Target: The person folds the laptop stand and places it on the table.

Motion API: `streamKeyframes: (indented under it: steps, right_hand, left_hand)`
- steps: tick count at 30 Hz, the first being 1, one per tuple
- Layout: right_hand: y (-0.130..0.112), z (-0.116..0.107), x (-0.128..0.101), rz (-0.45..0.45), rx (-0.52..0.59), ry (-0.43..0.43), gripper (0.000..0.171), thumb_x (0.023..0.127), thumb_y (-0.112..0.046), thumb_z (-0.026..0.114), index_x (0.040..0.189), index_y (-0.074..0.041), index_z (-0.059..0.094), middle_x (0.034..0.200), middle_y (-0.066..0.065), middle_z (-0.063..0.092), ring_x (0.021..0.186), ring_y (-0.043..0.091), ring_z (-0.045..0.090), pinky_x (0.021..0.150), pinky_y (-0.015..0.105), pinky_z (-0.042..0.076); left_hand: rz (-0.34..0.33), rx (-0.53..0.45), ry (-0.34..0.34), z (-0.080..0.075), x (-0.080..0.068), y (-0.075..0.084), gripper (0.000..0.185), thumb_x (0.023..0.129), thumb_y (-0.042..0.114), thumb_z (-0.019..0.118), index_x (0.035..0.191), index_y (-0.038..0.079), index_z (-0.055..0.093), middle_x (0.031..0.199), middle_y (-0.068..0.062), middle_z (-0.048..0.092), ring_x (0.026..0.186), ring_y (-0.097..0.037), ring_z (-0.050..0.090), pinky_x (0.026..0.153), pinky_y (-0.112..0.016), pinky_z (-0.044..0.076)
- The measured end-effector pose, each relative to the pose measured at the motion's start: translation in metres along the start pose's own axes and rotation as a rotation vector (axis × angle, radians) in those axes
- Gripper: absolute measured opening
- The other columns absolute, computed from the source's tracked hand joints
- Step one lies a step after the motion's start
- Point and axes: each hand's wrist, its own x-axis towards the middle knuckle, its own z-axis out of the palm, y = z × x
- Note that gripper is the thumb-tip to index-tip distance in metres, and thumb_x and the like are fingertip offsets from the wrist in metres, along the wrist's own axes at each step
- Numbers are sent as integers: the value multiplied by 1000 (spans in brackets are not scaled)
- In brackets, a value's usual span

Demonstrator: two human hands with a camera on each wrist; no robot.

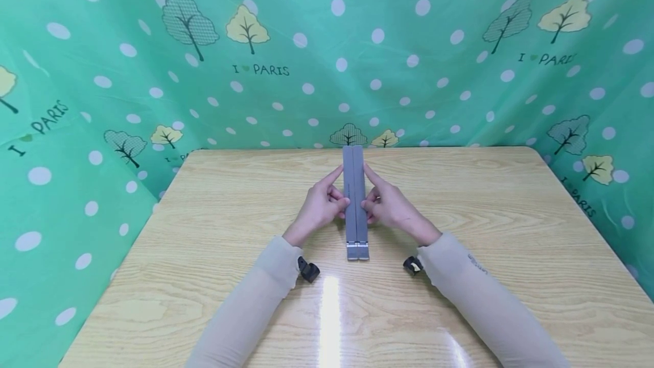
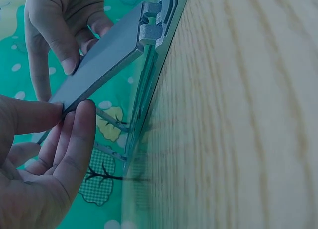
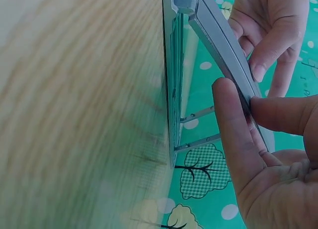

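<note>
— Grey, matte, metal-looking: the folded stand (image 1: 355, 197) is a long narrow bar made of two slim halves lying side by side, with a seam running down the middle and a lighter hinged block at the near end.

— Where is it?

— In the middle of the wooden table (image 1: 511, 231), lengthwise, pointing away from the person toward the green tree-print cloth (image 1: 128, 44) behind. In the wrist views its hinged end sits at the table while the rest of the bar is lifted off the surface at a slant.

— And the hands?

— Left hand (image 1: 319, 206) pinches the bar's left edge between thumb and fingers, the forefinger stretched forward along the side. Right hand (image 1: 390, 206) mirrors it on the right edge, thumb and fingers clamped on the thin rim. Both grasp the stand near its middle.

— Anything else?

— Pale beige sleeves (image 1: 265, 288) cover both forearms, and a small black camera mount (image 1: 309, 270) sits at each wrist.
</note>
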Motion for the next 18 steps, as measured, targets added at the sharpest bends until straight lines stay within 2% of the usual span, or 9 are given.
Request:
streamKeyframes:
  steps: [6,13,18]
  right_hand:
    - [2,-3,0,22,16,15,90,89,2,61,154,-30,8,84,14,62,68,28,65,63,41,58]
    - [4,-4,1,17,24,26,91,88,3,63,155,-29,9,84,14,62,67,27,65,61,42,58]
    - [3,-1,3,0,32,25,91,88,4,62,154,-29,9,83,14,62,68,30,65,61,41,58]
  left_hand:
    - [-15,18,-17,0,0,2,89,82,-8,67,151,31,27,81,-12,63,65,-31,66,59,-42,58]
    - [-19,25,-31,0,0,3,89,81,-8,68,152,27,25,85,-12,62,68,-29,66,60,-41,58]
    - [-46,22,-27,-3,-2,3,90,81,-8,68,151,30,26,88,-13,61,72,-31,66,62,-41,59]
